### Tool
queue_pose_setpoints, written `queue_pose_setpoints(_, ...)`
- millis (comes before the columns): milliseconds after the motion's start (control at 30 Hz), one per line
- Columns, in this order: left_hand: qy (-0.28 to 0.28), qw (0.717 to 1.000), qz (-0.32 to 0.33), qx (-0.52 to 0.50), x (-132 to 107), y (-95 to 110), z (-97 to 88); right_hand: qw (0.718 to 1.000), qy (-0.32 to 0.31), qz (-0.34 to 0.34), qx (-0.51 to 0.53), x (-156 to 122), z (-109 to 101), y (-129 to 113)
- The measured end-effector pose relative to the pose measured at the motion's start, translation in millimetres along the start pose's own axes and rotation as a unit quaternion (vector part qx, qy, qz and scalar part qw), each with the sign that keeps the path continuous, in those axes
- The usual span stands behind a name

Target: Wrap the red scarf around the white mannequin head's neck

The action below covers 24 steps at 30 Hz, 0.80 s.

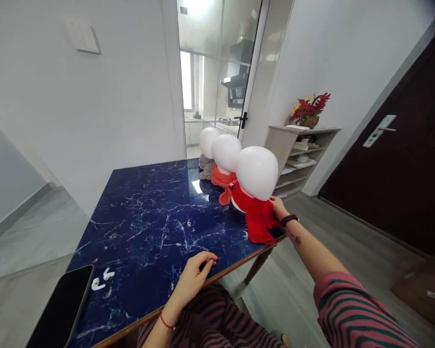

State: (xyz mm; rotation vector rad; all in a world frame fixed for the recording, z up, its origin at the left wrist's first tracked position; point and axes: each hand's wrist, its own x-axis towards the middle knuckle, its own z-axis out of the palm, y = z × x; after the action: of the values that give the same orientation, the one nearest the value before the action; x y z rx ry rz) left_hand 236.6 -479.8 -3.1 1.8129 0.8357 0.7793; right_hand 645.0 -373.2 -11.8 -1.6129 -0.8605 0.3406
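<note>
Three smooth white rounded forms stand in a row along the table's right side. The nearest white form (pixel 257 171) has a bright red scarf (pixel 255 212) wrapped round its lower part, one end trailing onto the table. My right hand (pixel 278 208) is at the scarf's right side, closed on its cloth; some fingers are hidden behind it. Behind stands a middle white form (pixel 226 152) with a coral scarf (pixel 223 179). A farther white form (pixel 209 142) has a grey scarf (pixel 205 166). My left hand (pixel 199 270) rests at the table's front edge, fingers curled towards the thumb, holding nothing.
The blue marbled table (pixel 145 212) has a wooden edge. A black phone (pixel 63 309) and two small white earbuds (pixel 102 279) lie at its front left. Beyond are a glass door (pixel 217 38), a shelf unit (pixel 304 129) with a red plant, and a dark door (pixel 395 159).
</note>
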Motion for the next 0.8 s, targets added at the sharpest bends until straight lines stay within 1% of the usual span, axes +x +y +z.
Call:
queue_pose_setpoints(67,0.016,1.000,0.005,0.017,-2.6,-2.0,0.9,0.998,0.058,0.006,-0.001,-10.3,-6.9,-6.8)
queue_pose_setpoints(133,0.039,0.999,-0.003,0.015,-6.4,-5.1,-0.2,0.990,0.143,0.001,-0.004,-31.8,-13.7,-13.4)
queue_pose_setpoints(167,0.050,0.999,-0.009,0.008,-8.8,-6.9,-2.1,0.983,0.182,-0.011,-0.007,-48.1,-15.1,-16.8)
queue_pose_setpoints(200,0.059,0.998,-0.015,0.002,-11.6,-8.5,-5.2,0.977,0.208,-0.033,-0.010,-68.0,-14.4,-20.6)
queue_pose_setpoints(233,0.068,0.997,-0.020,0.005,-14.8,-10.0,-9.7,0.975,0.214,-0.058,-0.011,-91.0,-10.9,-25.0)
queue_pose_setpoints(267,0.080,0.996,-0.021,0.021,-18.4,-11.4,-15.5,0.976,0.191,-0.102,-0.013,-116.4,-4.7,-30.3)
queue_pose_setpoints(300,0.096,0.994,-0.018,0.049,-22.4,-12.5,-22.5,0.981,0.131,-0.142,-0.006,-142.9,4.0,-36.7)
queue_pose_setpoints(333,0.118,0.989,-0.012,0.086,-26.8,-13.6,-30.3,0.985,0.032,-0.169,0.008,-169.3,14.9,-44.2)
queue_pose_setpoints(367,0.142,0.982,-0.003,0.124,-31.6,-14.7,-38.5,0.979,-0.088,-0.185,0.020,-194.4,27.3,-52.8)
queue_pose_setpoints(400,0.165,0.973,0.006,0.160,-36.6,-16.0,-46.6,0.962,-0.181,-0.202,0.024,-217.1,40.8,-62.2)
queue_pose_setpoints(433,0.183,0.965,0.014,0.188,-41.7,-17.4,-54.3,0.941,-0.259,-0.218,0.022,-236.8,54.7,-72.1)
queue_pose_setpoints(467,0.196,0.958,0.019,0.208,-46.8,-19.1,-61.0,0.918,-0.321,-0.232,0.021,-253.2,68.7,-81.9)
queue_pose_setpoints(500,0.203,0.954,0.018,0.221,-51.8,-21.0,-66.6,0.897,-0.370,-0.242,0.020,-266.5,82.3,-90.9)
queue_pose_setpoints(567,0.209,0.951,0.007,0.226,-60.3,-24.7,-73.7,0.864,-0.434,-0.253,0.022,-284.8,107.2,-104.4)
queue_pose_setpoints(633,0.214,0.953,-0.002,0.213,-66.0,-27.8,-76.3,0.850,-0.458,-0.259,0.019,-294.8,126.2,-110.2)
queue_pose_setpoints(700,0.213,0.957,-0.003,0.195,-68.6,-29.5,-76.2,0.855,-0.445,-0.267,0.009,-299.3,137.5,-109.2)
queue_pose_setpoints(800,0.220,0.959,-0.009,0.177,-68.8,-30.0,-74.6,0.868,-0.426,-0.256,0.009,-300.3,141.8,-102.0)
